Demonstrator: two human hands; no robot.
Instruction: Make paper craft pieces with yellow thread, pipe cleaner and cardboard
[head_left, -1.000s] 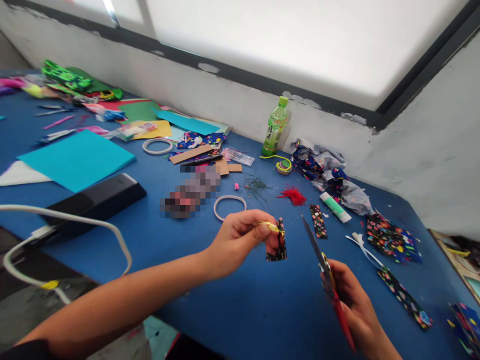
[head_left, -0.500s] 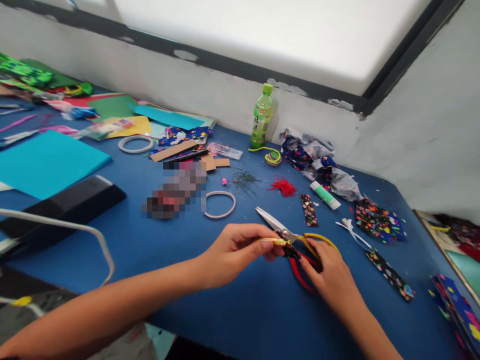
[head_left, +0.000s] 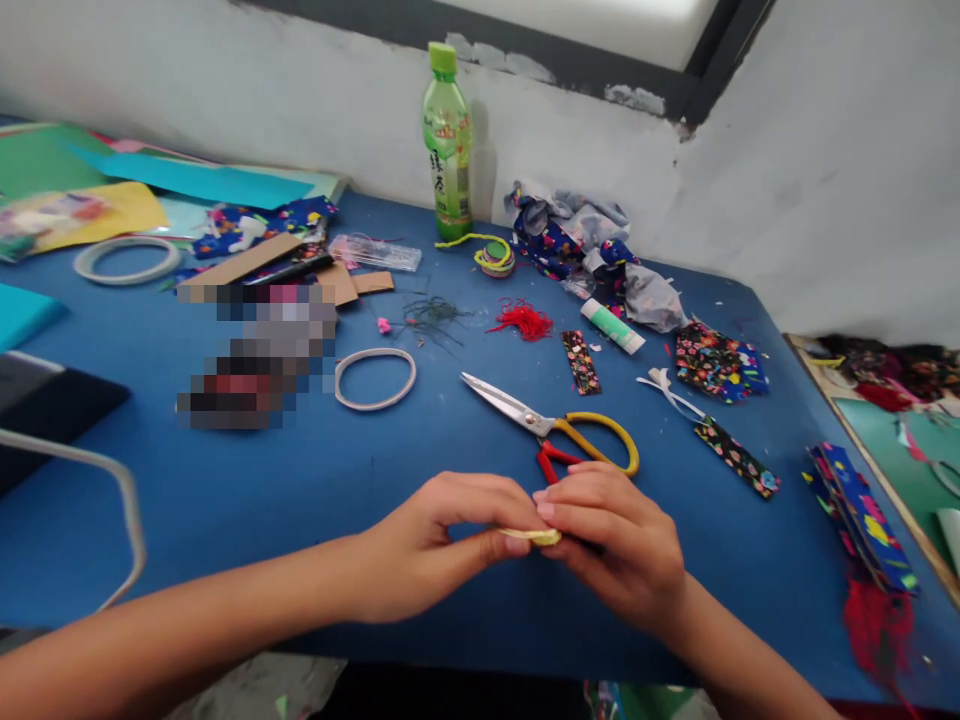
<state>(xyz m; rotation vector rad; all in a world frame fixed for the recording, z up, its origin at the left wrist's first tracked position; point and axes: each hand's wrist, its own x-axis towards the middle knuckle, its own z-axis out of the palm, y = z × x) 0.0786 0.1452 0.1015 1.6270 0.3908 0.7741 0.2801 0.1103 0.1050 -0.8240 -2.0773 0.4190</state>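
Close to the table's front edge, my left hand [head_left: 442,545] pinches a small yellow strip [head_left: 541,537] between thumb and fingers. My right hand [head_left: 622,535] meets it from the other side, its curled fingers and thumb closed at the strip's end. Whatever else lies between the fingertips is hidden. Just beyond the right hand rest scissors [head_left: 536,420] with one yellow and one red handle, blades pointing left; the hand partly covers the red handle. A white ring [head_left: 375,408] lies past my left hand.
On the blue table [head_left: 300,500] stand a green bottle [head_left: 448,150] and a glue stick [head_left: 613,327] lying flat. Red threads [head_left: 523,321], crumpled fabric [head_left: 577,240], a floral strip [head_left: 736,457] and a folded fabric piece [head_left: 862,520] lie about. A white cable [head_left: 127,500] loops at left.
My right hand has left the scissors, which now lie on the table, and has joined my left hand at the yellow strip. Both hands are nearer the front edge; the view has shifted.
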